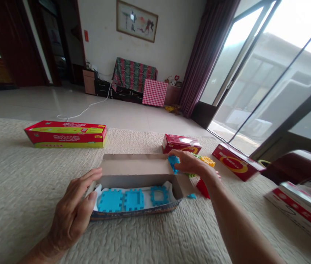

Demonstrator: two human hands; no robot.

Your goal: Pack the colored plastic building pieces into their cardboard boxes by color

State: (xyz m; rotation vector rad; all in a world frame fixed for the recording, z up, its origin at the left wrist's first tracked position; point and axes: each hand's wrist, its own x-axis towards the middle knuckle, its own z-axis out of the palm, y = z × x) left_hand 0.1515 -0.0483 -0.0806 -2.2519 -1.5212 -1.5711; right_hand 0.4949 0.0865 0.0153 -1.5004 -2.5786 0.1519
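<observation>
the left hand [71, 205] rests with fingers extended and thumb apart at the left end of an open, long rectangular cardboard box [141, 180] on a cream quilted cover [133, 242]. the right hand [185, 161] grips a blue plastic notched piece [173, 164] near the box's far right corner, while three flat blue toothed squares [110, 200] lie in a row inside on white lining [147, 191].

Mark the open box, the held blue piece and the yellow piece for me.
Open box [141, 180]: head view, inner back wall.
Held blue piece [173, 164]: head view, exposed left part.
Yellow piece [208, 161]: head view, middle of visible part.
</observation>
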